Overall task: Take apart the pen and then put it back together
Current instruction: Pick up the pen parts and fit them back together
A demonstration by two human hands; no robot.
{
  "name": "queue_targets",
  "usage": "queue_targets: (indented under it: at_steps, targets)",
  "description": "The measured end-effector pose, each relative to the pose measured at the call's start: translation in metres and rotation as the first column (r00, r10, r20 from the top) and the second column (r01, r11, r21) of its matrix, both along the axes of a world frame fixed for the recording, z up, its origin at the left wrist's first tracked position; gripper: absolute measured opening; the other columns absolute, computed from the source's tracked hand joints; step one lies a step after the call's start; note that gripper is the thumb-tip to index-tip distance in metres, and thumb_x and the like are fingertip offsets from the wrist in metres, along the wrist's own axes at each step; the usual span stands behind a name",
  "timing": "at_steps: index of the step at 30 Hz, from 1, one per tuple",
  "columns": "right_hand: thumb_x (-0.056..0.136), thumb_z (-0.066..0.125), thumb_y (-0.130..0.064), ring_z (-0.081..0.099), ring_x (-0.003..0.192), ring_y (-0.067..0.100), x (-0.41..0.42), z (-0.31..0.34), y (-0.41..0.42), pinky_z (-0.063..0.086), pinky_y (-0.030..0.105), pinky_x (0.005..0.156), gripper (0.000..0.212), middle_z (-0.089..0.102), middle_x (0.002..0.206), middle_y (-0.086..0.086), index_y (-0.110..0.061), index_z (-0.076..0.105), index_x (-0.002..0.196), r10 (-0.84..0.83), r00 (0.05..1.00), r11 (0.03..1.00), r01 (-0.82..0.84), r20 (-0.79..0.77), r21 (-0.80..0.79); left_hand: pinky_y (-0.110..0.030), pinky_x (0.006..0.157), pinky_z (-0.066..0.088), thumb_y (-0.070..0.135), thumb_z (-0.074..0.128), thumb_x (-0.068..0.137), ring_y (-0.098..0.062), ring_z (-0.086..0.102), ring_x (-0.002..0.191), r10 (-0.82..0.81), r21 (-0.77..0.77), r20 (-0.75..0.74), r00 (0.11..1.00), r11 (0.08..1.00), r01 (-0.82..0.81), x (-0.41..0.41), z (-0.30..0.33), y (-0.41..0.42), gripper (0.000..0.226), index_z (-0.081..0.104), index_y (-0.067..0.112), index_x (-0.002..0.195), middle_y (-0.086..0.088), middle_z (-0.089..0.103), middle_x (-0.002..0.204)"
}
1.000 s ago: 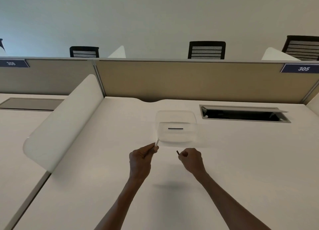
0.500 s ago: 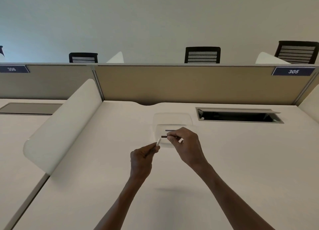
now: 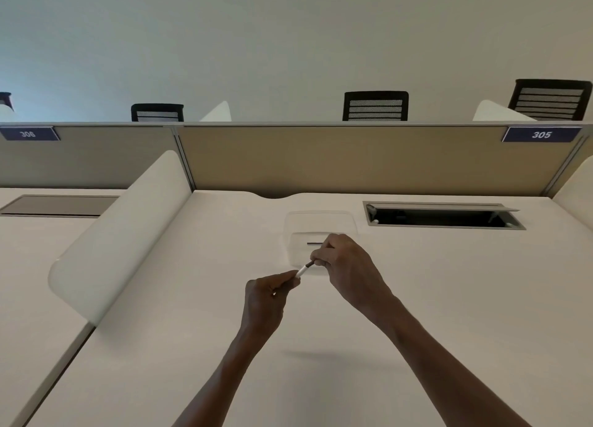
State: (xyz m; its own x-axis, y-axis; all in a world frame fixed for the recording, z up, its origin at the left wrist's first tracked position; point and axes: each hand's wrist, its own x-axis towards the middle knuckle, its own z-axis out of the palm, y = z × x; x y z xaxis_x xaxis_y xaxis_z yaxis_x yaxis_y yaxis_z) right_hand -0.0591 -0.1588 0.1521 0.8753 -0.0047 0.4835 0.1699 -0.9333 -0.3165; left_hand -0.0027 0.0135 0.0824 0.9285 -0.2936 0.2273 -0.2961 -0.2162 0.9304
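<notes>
Pen barrel (image 3: 301, 271), white: centre of frame, its lower end pinched in your left hand (image 3: 268, 298), fingers curled round it. Dark refill (image 3: 310, 264): pinched by your right hand (image 3: 348, 266) fingertips, its tip meeting the barrel's open end. Clear tray (image 3: 321, 224): just behind, holding one dark pen part (image 3: 315, 243). Desk (image 3: 192, 330): underneath.

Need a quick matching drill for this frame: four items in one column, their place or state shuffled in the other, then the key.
Items
1. white pen barrel
2. dark pen part
3. clear tray
4. cable hatch

Place or state
A. open, at the desk's back right
B. pinched by the right hand
C. held by the left hand
D. on the desk beyond both hands, a dark thin piece lying inside

Pairs: 1-C, 2-B, 3-D, 4-A
</notes>
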Motion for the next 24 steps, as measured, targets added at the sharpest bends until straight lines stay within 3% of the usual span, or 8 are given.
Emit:
queue_targets:
  at_steps: [2, 5, 7, 11, 14, 17, 22, 24]
  targets:
    - [0.085, 0.066, -0.004, 0.054, 0.082, 0.018, -0.001, 0.001, -0.002, 0.048, 0.031, 0.056, 0.017, 0.058, 0.083, -0.001, -0.016, 0.074, 0.092, 0.036, 0.999, 0.997, -0.037, -0.011, -0.069, -0.028, 0.068, 0.052, 0.010, 0.074, 0.084, -0.004, 0.062, 0.068, -0.018, 0.047, 0.023, 1.000, 0.999, 0.017, -0.003, 0.004, 0.000, 0.035, 0.075, 0.044, 0.091, 0.020, 0.072, 0.076]
    - [0.088, 0.064, -0.008, 0.053, 0.081, 0.019, 0.000, 0.002, 0.000, 0.048, 0.033, 0.060, 0.013, 0.058, 0.084, 0.001, -0.014, 0.073, 0.095, 0.107, 0.993, 0.990, -0.111, -0.050, -0.084, -0.038, 0.072, 0.058, 0.010, 0.074, 0.085, -0.003, 0.069, 0.077, -0.043, 0.101, 0.125, 0.991, 0.994, 0.031, -0.004, 0.007, 0.000, 0.023, 0.077, 0.027, 0.099, 0.030, 0.071, 0.081]
    - [0.088, 0.065, -0.008, 0.056, 0.080, 0.021, 0.001, 0.002, 0.001, 0.049, 0.034, 0.064, 0.014, 0.061, 0.086, 0.004, -0.012, 0.073, 0.098, 0.138, 0.986, 0.990, -0.140, -0.089, -0.018, -0.041, 0.073, 0.057, 0.012, 0.073, 0.086, -0.002, 0.068, 0.076, -0.060, 0.105, 0.134, 0.989, 0.993, 0.046, -0.004, 0.009, 0.000, 0.023, 0.076, 0.029, 0.101, 0.024, 0.071, 0.079]
    - [0.086, 0.065, -0.004, 0.062, 0.079, 0.021, 0.000, 0.005, -0.001, 0.049, 0.030, 0.070, 0.020, 0.066, 0.088, 0.008, -0.008, 0.073, 0.104, 0.184, 0.973, 0.973, -0.159, -0.143, 0.170, -0.023, 0.073, 0.055, 0.009, 0.071, 0.087, -0.001, 0.069, 0.084, -0.096, 0.071, 0.129, 0.987, 0.994, 0.087, -0.005, 0.015, 0.001, 0.028, 0.076, 0.032, 0.101, 0.021, 0.075, 0.086]
    - [0.084, 0.067, -0.005, 0.061, 0.074, 0.018, -0.004, 0.009, -0.001, 0.046, 0.026, 0.068, 0.015, 0.069, 0.079, 0.006, -0.007, 0.075, 0.097, 0.175, 0.977, 0.966, -0.147, -0.119, 0.211, -0.015, 0.079, 0.050, 0.005, 0.068, 0.089, 0.000, 0.068, 0.093, -0.132, 0.077, 0.130, 0.983, 0.989, 0.122, -0.001, 0.016, 0.003, 0.030, 0.074, 0.030, 0.105, 0.015, 0.075, 0.097]
    - [0.084, 0.068, -0.009, 0.060, 0.068, 0.018, -0.006, 0.007, -0.001, 0.046, 0.028, 0.063, 0.011, 0.067, 0.073, 0.005, -0.009, 0.076, 0.091, 0.188, 0.978, 0.974, -0.174, -0.091, 0.146, -0.021, 0.082, 0.052, 0.015, 0.068, 0.090, -0.005, 0.068, 0.097, -0.154, 0.078, 0.095, 0.983, 0.986, 0.147, 0.000, 0.016, 0.004, 0.022, 0.075, 0.027, 0.107, 0.013, 0.075, 0.098]
    - [0.089, 0.062, -0.017, 0.052, 0.060, 0.020, -0.006, -0.008, 0.005, 0.047, 0.038, 0.052, 0.013, 0.058, 0.067, 0.004, -0.009, 0.070, 0.083, 0.143, 0.987, 0.985, -0.149, -0.066, -0.083, -0.018, 0.075, 0.048, 0.017, 0.070, 0.088, -0.007, 0.065, 0.094, -0.136, 0.069, 0.103, 0.985, 0.989, 0.130, -0.002, 0.016, 0.003, 0.021, 0.077, 0.032, 0.102, 0.018, 0.074, 0.091]
    - [0.092, 0.057, -0.020, 0.050, 0.057, 0.021, -0.006, -0.012, 0.007, 0.045, 0.039, 0.051, 0.021, 0.055, 0.063, 0.004, -0.010, 0.069, 0.079, 0.105, 0.993, 0.993, -0.108, -0.058, -0.054, -0.020, 0.076, 0.050, 0.014, 0.072, 0.086, -0.009, 0.064, 0.095, -0.111, 0.067, 0.147, 0.983, 0.993, 0.102, -0.002, 0.015, 0.003, 0.021, 0.078, 0.030, 0.100, 0.016, 0.075, 0.089]
